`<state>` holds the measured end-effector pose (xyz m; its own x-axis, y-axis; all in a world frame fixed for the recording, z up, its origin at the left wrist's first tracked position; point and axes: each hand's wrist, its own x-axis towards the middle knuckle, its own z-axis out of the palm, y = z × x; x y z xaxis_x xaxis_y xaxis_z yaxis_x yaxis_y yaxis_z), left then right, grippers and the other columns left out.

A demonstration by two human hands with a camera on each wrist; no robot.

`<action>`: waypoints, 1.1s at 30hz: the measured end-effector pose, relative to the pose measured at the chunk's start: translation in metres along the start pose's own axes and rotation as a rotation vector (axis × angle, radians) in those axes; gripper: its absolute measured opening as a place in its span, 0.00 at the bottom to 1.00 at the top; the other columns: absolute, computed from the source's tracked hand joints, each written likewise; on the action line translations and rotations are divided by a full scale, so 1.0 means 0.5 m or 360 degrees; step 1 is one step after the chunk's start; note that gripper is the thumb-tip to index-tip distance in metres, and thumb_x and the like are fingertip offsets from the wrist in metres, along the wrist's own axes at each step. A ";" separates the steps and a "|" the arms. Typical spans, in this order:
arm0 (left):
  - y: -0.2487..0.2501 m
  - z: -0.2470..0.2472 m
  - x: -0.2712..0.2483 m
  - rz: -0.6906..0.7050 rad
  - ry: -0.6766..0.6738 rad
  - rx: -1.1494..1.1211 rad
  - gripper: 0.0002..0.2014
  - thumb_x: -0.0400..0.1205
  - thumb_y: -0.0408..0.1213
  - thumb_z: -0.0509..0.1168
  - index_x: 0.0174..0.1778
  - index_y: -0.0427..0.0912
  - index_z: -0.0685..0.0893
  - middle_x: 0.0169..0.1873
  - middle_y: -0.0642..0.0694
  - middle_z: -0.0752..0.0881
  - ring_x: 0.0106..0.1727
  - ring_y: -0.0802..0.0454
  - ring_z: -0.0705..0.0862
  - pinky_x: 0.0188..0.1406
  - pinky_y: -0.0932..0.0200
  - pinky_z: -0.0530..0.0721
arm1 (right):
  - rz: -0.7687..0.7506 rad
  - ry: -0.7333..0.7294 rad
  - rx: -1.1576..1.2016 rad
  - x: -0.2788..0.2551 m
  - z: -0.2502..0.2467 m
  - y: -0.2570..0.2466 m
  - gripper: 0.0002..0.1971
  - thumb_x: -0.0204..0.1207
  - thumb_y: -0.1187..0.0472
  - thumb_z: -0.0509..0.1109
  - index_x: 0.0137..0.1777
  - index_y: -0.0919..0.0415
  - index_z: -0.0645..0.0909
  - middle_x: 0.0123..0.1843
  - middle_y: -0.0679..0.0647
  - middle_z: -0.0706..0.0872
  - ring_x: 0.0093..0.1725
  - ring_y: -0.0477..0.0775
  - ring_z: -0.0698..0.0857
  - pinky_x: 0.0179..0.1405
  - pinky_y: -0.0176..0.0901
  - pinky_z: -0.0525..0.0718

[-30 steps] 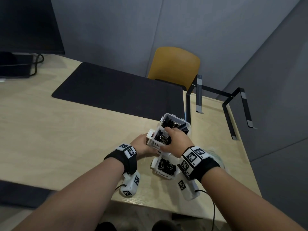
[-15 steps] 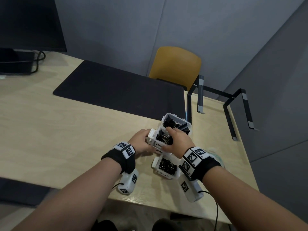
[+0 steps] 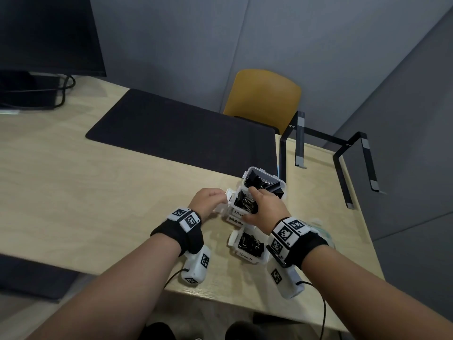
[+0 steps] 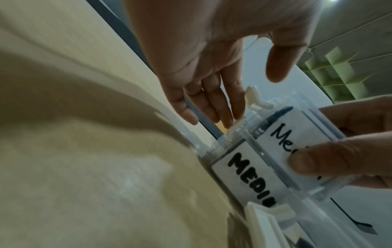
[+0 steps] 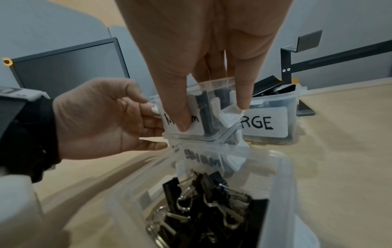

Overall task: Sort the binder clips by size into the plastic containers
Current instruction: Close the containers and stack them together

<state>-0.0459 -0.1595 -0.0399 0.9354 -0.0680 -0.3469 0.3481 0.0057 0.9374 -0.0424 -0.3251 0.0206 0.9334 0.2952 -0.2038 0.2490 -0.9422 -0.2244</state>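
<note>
Sorting stage, late. Three clear plastic containers stand in a row on the bench (image 3: 73, 192), and all are filled with black binder clips. The medium container (image 3: 241, 204) serves as landmark. The large container (image 3: 266, 184) stands just behind it, and the small container (image 3: 247, 245) stands just in front, nearest the bench edge. No loose clips show on the bare bench, so the sorting proper appears done. What seems left is the handling of the medium container, which sits atop a second clear piece labelled "MEDIUM" (image 4: 250, 181), possibly its lid or a twin box; which one cannot be told.

The right hand (image 3: 266, 207) grips the medium container from above, thumb on its label and fingers (image 5: 244, 94) curled over the far rim. The left hand (image 3: 208, 202) rests at the container's left side, its fingers (image 4: 214, 104) straight and touching the white latch tab.

Compared with a second ago, both hands hold nearly the same places; the left fingers look slightly more extended toward the latch.
</note>
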 end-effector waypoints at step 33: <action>0.047 0.062 0.022 0.0669 -0.0440 0.1755 0.47 0.63 0.73 0.48 0.80 0.57 0.60 0.80 0.53 0.60 0.81 0.52 0.54 0.80 0.54 0.54 | 0.0532 -0.0273 0.1509 -0.033 0.010 0.099 0.09 0.76 0.57 0.67 0.53 0.59 0.82 0.38 0.51 0.82 0.41 0.50 0.83 0.48 0.46 0.82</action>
<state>-0.0291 -0.1912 -0.0206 0.8712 -0.4765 -0.1178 -0.3451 -0.7652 0.5435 -0.0468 -0.3760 0.0081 0.8496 0.1288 -0.5115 -0.3944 -0.4888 -0.7781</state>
